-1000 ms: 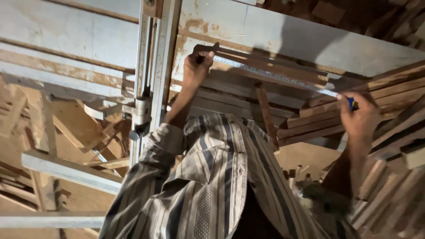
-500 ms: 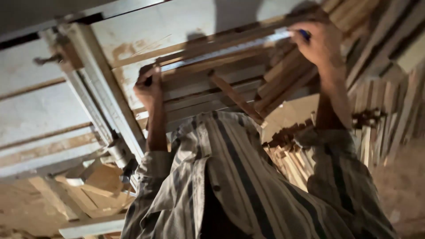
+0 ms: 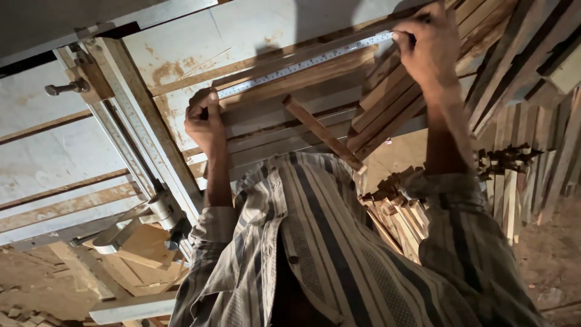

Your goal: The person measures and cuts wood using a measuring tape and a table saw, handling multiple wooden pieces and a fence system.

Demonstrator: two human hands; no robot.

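Note:
My left hand (image 3: 204, 120) is closed on one end of a steel measuring tape (image 3: 302, 64). The tape is stretched along a long wooden strip (image 3: 284, 77) lying on the white saw table (image 3: 254, 30). My right hand (image 3: 427, 49) pinches the tape's other end at the upper right, pressed against the wood. More long strips lie side by side just below the tape. A short loose strip (image 3: 321, 134) lies slanted across them, between my arms. My striped shirt fills the bottom of the view.
A metal fence rail (image 3: 142, 136) runs diagonally at the left, with a bolt (image 3: 62, 88) near its top. Bundles of thin wooden slats (image 3: 514, 181) stand at the right. Offcuts and boards (image 3: 142, 248) lie at the lower left.
The view has swung left and tilted, so the fence rail now slants. Both hands have stayed on the stretched tape; my right hand sits higher and further right in view.

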